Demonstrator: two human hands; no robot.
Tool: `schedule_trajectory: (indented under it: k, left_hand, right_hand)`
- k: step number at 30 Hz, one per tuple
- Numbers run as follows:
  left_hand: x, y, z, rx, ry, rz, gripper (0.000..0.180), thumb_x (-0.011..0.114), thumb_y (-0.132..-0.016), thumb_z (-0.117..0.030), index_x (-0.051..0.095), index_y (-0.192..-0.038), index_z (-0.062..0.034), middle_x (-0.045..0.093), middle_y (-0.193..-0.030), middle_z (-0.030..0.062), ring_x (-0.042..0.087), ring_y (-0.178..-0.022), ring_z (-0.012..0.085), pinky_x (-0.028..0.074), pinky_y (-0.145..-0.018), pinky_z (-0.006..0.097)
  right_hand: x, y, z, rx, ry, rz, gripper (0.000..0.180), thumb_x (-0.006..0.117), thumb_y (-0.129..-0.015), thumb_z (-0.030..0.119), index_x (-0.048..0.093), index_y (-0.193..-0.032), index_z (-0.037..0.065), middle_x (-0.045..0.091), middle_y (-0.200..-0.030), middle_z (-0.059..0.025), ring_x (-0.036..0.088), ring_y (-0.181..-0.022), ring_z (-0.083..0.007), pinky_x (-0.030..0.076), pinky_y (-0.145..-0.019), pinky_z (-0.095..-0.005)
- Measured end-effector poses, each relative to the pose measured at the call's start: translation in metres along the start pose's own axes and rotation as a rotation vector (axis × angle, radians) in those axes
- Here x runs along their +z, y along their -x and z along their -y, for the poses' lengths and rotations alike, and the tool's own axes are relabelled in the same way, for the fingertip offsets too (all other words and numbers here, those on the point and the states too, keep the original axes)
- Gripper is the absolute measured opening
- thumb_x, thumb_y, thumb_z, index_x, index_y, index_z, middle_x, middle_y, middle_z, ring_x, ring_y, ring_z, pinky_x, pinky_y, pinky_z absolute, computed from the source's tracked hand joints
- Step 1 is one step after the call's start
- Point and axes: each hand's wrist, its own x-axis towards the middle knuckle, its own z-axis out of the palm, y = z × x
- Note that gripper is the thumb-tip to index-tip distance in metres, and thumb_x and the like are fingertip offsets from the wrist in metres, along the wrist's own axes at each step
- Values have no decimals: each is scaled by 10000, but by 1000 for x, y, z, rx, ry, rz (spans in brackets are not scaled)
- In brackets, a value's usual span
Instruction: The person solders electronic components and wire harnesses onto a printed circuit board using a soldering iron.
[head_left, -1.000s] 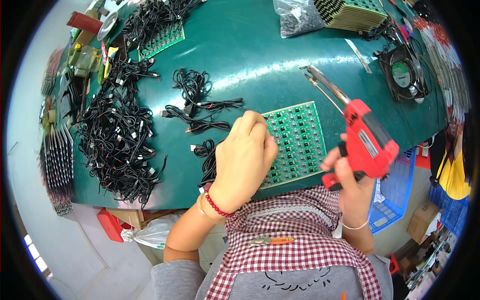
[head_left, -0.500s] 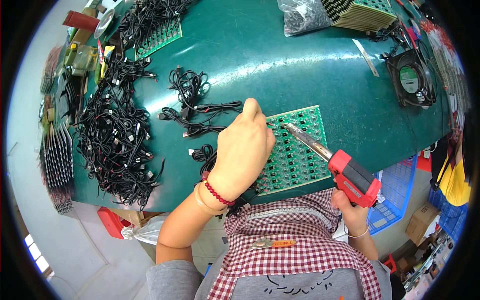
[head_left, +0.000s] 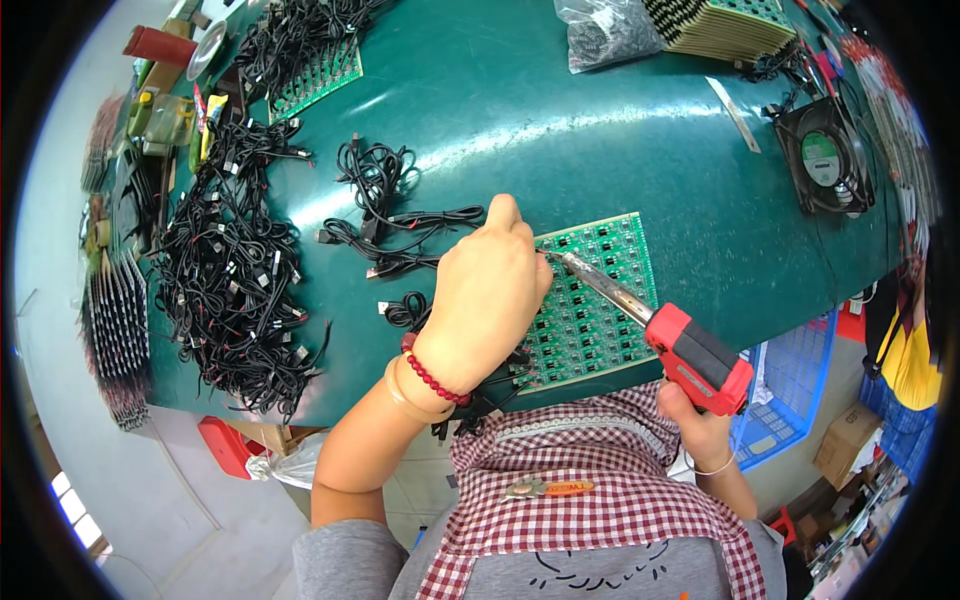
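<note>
My right hand (head_left: 700,428) is wrapped round the grip of a red and black soldering gun (head_left: 703,360). Its long metal barrel slants up to the left, with the tip at the upper left part of a green circuit board (head_left: 590,345), close to my left fingertips. The board lies flat near the table's front edge and carries rows of small black components. Over its left edge, my left hand (head_left: 492,300) is closed in a pinch. What the fingers hold is hidden beneath the hand. Black cables (head_left: 405,312) stick out beside and below that hand.
Looped black cables (head_left: 375,190) lie left of the board, with a large cable heap (head_left: 235,270) farther left. Stacked boards (head_left: 715,35), a bag of small dark parts (head_left: 608,35), a metal strip (head_left: 733,115) and a fan (head_left: 822,160) stand toward the back and right.
The soldering gun has shifted slightly left and down, its tip now nearer my left fingertips. My left hand has barely moved.
</note>
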Motion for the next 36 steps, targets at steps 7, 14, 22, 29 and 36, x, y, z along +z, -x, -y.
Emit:
schedule_trajectory:
  k: [7,14,22,29,36]
  left_hand:
    - [0,-1,-2,-28,11,16,122,586,-757,-44,556,-695,56,517,-878,166,597,-654,371,513,-621,444]
    - [0,0,-3,-35,9,5,123,582,-761,-44,553,-697,58,517,-884,168,598,-659,372,513,-622,445]
    - [1,1,-1,-21,10,18,122,584,-772,-44,556,-711,58,524,-898,169,601,-659,374,517,-617,443]
    - [-6,-1,1,65,-42,74,110,577,-801,-48,551,-785,58,517,-932,167,600,-651,364,515,-604,439]
    - [-8,-2,6,161,-3,117,106,560,-838,-50,524,-828,49,494,-947,160,596,-664,341,509,-599,424]
  right_hand:
    - [1,4,-6,-18,-6,-27,270,714,-817,101,631,-1059,15,625,-955,-66,594,-836,-160,483,-718,-310]
    - [-5,10,-9,36,-139,-33,278,707,-822,83,627,-1077,5,637,-935,-38,586,-798,-114,489,-705,-277]
    - [-5,14,-14,42,-94,-76,322,712,-820,108,621,-1110,1,637,-1020,-65,596,-884,-162,486,-770,-300]
    - [-2,10,-16,-127,4,-79,352,639,-869,148,529,-1127,-63,560,-704,-84,525,-546,-136,433,-508,-273]
    - [-3,13,-25,-84,-12,-78,332,630,-875,151,532,-1113,-59,562,-691,-83,529,-545,-135,429,-507,-270]
